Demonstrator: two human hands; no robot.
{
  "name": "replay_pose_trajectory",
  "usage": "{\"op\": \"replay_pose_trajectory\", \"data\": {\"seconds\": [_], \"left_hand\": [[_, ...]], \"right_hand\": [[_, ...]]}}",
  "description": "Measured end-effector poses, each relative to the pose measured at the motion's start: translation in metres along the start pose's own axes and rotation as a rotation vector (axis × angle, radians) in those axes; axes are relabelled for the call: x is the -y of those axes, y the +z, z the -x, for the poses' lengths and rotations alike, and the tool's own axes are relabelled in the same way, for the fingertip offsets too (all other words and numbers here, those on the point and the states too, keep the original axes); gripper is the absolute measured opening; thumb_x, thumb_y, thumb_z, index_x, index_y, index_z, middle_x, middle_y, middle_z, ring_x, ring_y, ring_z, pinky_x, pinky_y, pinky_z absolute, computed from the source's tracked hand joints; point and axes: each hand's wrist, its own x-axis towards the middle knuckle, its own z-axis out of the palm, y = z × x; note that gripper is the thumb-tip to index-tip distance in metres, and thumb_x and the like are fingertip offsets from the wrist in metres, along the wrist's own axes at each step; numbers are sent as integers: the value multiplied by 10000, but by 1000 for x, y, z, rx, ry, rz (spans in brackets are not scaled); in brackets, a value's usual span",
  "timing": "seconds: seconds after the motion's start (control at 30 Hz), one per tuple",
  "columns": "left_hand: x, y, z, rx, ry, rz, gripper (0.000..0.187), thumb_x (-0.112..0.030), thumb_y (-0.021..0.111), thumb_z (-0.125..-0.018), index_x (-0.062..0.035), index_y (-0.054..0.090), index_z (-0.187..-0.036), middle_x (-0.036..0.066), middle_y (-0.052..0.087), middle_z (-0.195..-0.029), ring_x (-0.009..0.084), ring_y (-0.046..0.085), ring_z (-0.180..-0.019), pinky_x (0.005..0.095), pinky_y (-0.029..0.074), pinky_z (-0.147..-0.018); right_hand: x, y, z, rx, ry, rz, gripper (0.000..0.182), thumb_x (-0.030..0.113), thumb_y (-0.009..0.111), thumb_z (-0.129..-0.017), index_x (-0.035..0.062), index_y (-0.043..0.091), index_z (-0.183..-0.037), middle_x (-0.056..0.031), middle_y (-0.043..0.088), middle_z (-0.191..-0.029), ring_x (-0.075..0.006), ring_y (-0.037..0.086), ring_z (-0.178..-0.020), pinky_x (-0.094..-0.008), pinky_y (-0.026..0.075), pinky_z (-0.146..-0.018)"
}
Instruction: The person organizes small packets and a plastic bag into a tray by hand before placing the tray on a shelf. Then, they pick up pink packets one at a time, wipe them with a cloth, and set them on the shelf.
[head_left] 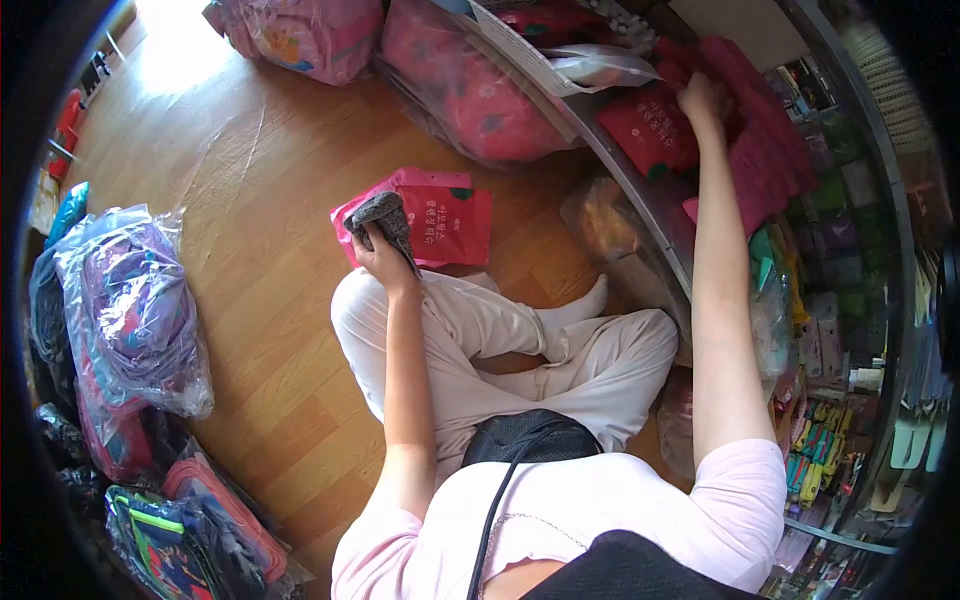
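My left hand is closed round a dark grey cloth, over the left part of a pink packet with white lettering that lies on the wooden floor. My right arm reaches up to the shelf at the upper right. There my right hand is bent down among red and pink packages, just above a red packet with white lettering. Its fingertips are hard to see, and what they may hold cannot be made out. Dark pink wrapping lies to the right of this hand.
A metal shelf edge runs diagonally in front of my right arm. Bagged pink goods sit at the top. Clear-wrapped bags are piled at the left. Small packaged goods fill the shelves at the right. My crossed legs rest on the floor.
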Motion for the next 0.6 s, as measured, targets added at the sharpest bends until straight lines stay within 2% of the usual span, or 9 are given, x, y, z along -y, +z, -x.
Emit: {"op": "replay_pose_trajectory", "data": {"seconds": [0.07,0.13,0.2,0.3,0.4,0.47,0.53,0.6], "left_hand": [[-2,0,-1,0,-24,14,299,-261,512,-953,-25,509,-1136,31,568,-1011,121,560,-869,257,474,-755],[-7,6,2,-37,-15,73,233,-207,468,-972,-2,541,-1054,41,597,-945,109,553,-799,254,470,-708],[-5,6,1,-32,-9,55,233,-205,467,-971,0,541,-1053,42,597,-940,110,554,-796,253,469,-706],[-7,6,1,-20,9,24,233,-194,461,-971,8,548,-1045,49,602,-936,115,558,-802,254,469,-710],[-14,11,9,8,67,-79,240,-177,453,-969,23,562,-1045,62,612,-954,129,568,-830,266,472,-727],[-26,23,19,29,110,-181,247,-169,449,-968,30,570,-1050,69,619,-969,141,575,-848,276,474,-738],[-41,57,42,204,319,-133,210,-135,459,-960,7,585,-1048,53,608,-920,129,560,-815,255,459,-727],[-34,83,65,367,350,-210,207,-105,467,-941,16,591,-1055,68,632,-940,144,568,-825,272,456,-747]], "right_hand": [[-8,-18,6,30,20,-46,361,258,531,-842,59,578,-1140,-212,595,-1119,-404,541,-1082,-510,419,-910],[-23,-32,21,56,44,-91,342,248,508,-848,26,598,-1092,-231,610,-1068,-417,558,-1041,-500,433,-893],[-42,-46,43,-1,-8,-188,376,260,470,-870,-31,572,-1084,-268,608,-997,-441,569,-966,-497,441,-847],[-35,-68,133,-162,78,-312,376,253,422,-907,-82,556,-1012,-309,586,-979,-459,554,-946,-511,430,-811],[-41,-19,198,-264,213,-505,337,224,419,-921,-84,548,-968,-333,581,-952,-471,555,-922,-507,435,-782],[-42,2,226,-211,316,-643,319,202,429,-920,-90,545,-970,-334,583,-936,-477,555,-904,-506,432,-765],[-46,27,239,-258,402,-776,343,205,426,-929,-114,527,-1005,-339,579,-958,-470,553,-933,-486,424,-788],[-51,44,242,-228,468,-951,360,219,425,-934,-119,518,-1016,-348,565,-1000,-462,543,-971,-472,414,-818]]}}
